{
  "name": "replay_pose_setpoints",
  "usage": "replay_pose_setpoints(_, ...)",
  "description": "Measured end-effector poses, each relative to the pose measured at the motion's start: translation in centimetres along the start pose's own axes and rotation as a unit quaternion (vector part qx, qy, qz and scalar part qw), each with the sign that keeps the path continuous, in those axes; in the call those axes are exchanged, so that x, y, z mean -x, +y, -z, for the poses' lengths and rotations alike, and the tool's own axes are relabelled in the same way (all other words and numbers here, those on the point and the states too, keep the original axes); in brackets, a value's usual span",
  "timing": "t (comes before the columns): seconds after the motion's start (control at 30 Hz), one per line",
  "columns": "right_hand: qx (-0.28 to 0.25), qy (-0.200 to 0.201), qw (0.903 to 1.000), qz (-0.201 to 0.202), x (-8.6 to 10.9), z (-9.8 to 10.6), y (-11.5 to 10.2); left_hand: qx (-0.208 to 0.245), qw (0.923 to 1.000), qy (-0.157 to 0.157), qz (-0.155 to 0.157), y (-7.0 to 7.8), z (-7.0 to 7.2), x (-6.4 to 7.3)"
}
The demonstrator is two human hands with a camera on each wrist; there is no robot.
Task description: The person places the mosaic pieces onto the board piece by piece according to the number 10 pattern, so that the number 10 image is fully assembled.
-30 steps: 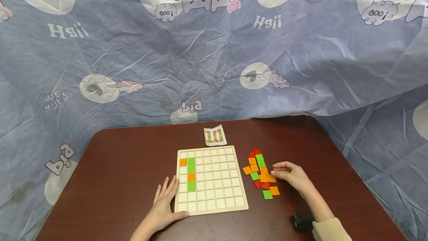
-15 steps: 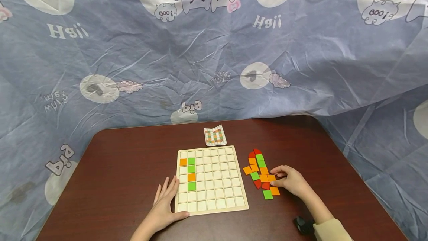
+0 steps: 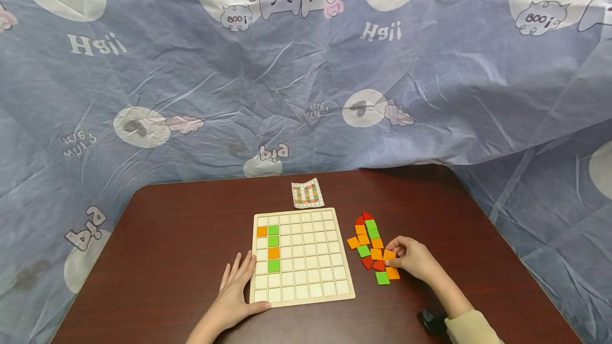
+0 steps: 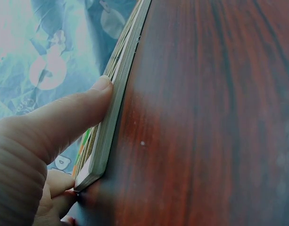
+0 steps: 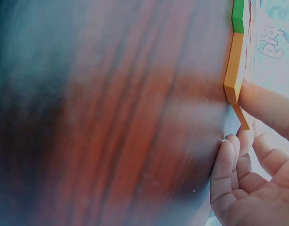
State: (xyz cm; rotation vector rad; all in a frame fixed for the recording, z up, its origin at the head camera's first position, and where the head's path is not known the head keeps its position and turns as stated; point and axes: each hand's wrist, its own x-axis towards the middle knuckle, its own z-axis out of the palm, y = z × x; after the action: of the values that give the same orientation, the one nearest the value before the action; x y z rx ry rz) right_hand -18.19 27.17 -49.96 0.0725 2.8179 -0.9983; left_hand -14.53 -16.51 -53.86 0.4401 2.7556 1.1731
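A pale wooden grid board (image 3: 299,264) lies on the table, with several green and orange square tiles set in its two left columns. My left hand (image 3: 232,292) rests at the board's near left corner, fingers straight along the left side. In the left wrist view its thumb (image 4: 83,106) lies on the board's edge. Right of the board, my right hand (image 3: 415,260) pinches an orange square tile (image 3: 390,254) between thumb and fingers. That tile (image 5: 241,117) is tilted in the right wrist view, close to another orange tile (image 5: 234,66).
Loose green, orange and red tiles (image 3: 373,233) lie in a cluster beside the right hand, some red ones with a curved side. Behind the board is a small paper card (image 3: 307,194) with a coloured grid pattern. A printed cloth (image 3: 268,78) hangs behind the table.
My right hand has come down and left onto the cluster, and its thumb and fingers have closed on an orange tile, which has turned slightly. The left hand has stayed still.
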Motion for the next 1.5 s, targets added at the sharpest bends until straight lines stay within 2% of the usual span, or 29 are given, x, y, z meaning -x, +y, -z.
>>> replay_pose_setpoints(0.17,-0.001,0.001,1.0,0.003,0.3,0.2,0.2,-0.01,0.9998,-0.011,0.009,-0.1,-0.1,-0.1)
replay_pose_setpoints(0.3,-0.021,0.008,0.9997,0.008,0.5,0.5,0.3,-0.01,0.9999,0.0,-0.004,-0.1,-0.1,-0.1)
replay_pose_setpoints(0.4,-0.047,0.015,0.9988,0.006,0.5,0.8,0.2,-0.009,0.9998,0.011,-0.014,-0.1,-0.2,-0.1)
replay_pose_setpoints(0.53,-0.112,0.016,0.9936,-0.006,0.4,1.0,-0.5,-0.01,0.9998,0.012,-0.013,0.0,-0.1,0.0)
replay_pose_setpoints(0.67,-0.197,0.011,0.9803,0.003,0.2,0.9,-2.2,-0.004,0.9999,0.007,-0.007,0.0,-0.1,0.0)
replay_pose_setpoints(0.77,-0.241,0.007,0.9703,0.019,0.0,0.7,-3.7,0.001,1.0,0.003,-0.003,-0.1,-0.1,0.0)
replay_pose_setpoints(1.1,-0.294,-0.027,0.9541,0.048,-0.9,-1.0,-8.1,-0.004,1.0,0.004,0.001,-0.2,-0.1,-0.1)
replay_pose_setpoints(1.2,-0.302,-0.043,0.9507,0.054,-1.2,-2.0,-9.5,-0.005,1.0,0.003,0.002,-0.2,-0.1,-0.1)
replay_pose_setpoints(1.4,-0.33,-0.085,0.9369,0.078,-1.3,-4.6,-12.1,-0.007,1.0,0.001,0.003,-0.2,-0.1,-0.1)
replay_pose_setpoints(1.5,-0.32,-0.089,0.9397,0.081,-1.1,-6.2,-13.5,-0.007,1.0,0.0,0.005,-0.1,0.0,-0.1)
